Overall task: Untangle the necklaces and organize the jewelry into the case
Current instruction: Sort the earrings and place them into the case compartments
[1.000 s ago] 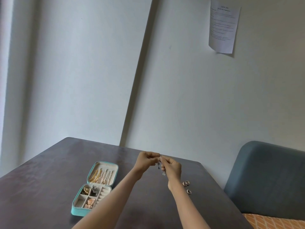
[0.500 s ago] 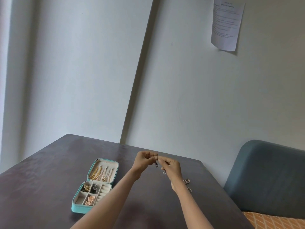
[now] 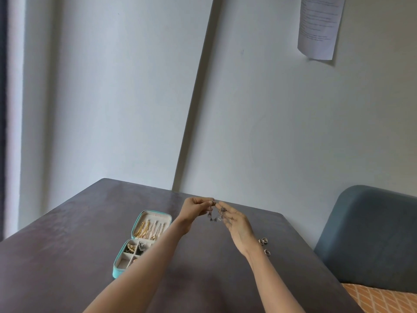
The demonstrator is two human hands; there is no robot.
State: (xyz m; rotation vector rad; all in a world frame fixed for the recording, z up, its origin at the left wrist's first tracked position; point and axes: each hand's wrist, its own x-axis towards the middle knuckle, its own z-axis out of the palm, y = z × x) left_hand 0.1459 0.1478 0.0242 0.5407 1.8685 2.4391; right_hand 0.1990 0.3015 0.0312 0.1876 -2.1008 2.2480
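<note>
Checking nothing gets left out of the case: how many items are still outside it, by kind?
Rings on the table: 2
Dangling pieces held up: 2, one in the left hand, one at the right hand
Total: 4

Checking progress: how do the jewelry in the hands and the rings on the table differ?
The dangling jewelry is held above the table, pinched between the left hand and right hand; the rings lie loose on the table. It hangs in strands; they are compact. Neither is in the case.
</note>
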